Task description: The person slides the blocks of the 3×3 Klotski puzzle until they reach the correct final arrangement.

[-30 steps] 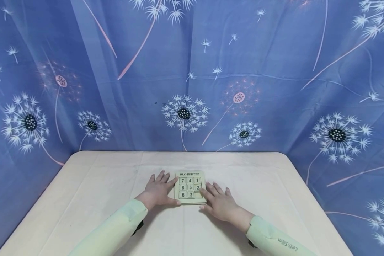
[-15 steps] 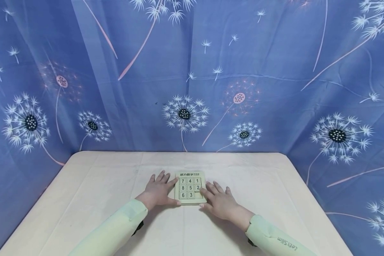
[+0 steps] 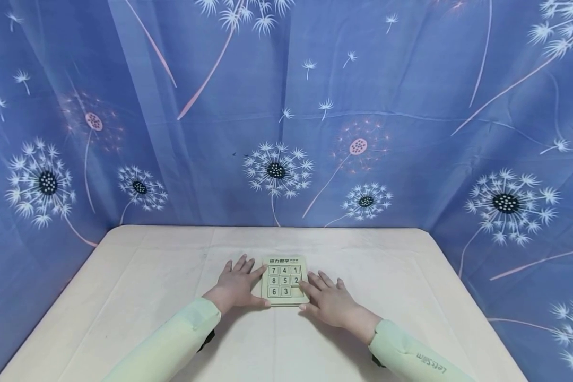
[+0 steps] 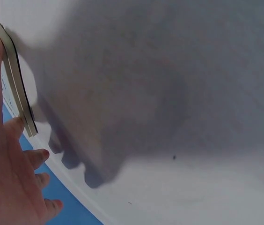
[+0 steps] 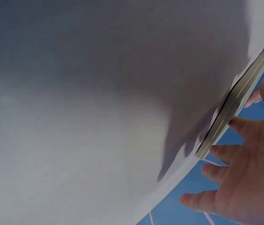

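A pale green number sliding puzzle (image 3: 280, 301) lies flat on the table in the head view. Its tiles read 7 4 1, then 8 5 2, then 6 3, with a gap at the lower right. My left hand (image 3: 235, 286) rests at the puzzle's left side, its index finger near the upper left edge and its thumb at the lower left corner. On the other side, my right hand (image 3: 331, 303) touches the 2 tile (image 3: 295, 280) with its index fingertip, the thumb at the lower right corner. Fingers of both hands are spread and fairly straight. Both wrist views show the puzzle's layered edge (image 4: 16, 77).
A cream-coloured cloth covers the table (image 3: 172, 254). Blue curtains (image 3: 210, 175) printed with dandelions stand behind it and along both sides. Light green sleeves (image 3: 172, 339) cover the forearms.
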The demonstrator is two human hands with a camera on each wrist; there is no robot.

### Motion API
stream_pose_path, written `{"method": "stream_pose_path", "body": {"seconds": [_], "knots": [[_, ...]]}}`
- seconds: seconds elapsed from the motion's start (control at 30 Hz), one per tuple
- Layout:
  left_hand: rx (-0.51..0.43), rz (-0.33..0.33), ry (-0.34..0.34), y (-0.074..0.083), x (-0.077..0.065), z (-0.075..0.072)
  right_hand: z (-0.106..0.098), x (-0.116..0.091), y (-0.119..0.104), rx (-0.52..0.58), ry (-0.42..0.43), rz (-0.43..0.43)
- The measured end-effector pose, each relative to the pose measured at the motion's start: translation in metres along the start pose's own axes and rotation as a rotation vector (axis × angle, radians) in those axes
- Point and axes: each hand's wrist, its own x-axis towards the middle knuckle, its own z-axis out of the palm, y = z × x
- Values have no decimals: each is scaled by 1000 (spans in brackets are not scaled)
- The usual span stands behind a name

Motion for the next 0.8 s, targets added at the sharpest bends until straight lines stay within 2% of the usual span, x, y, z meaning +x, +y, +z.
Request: {"method": "stream_pose_path", "body": {"seconds": [0.33,0.8], "knots": [[11,10,8,-1,1,1,-4,1,0,-13,18,-64],[17,20,9,-2,1,2,2,1,-3,-20,2,-138]]}}
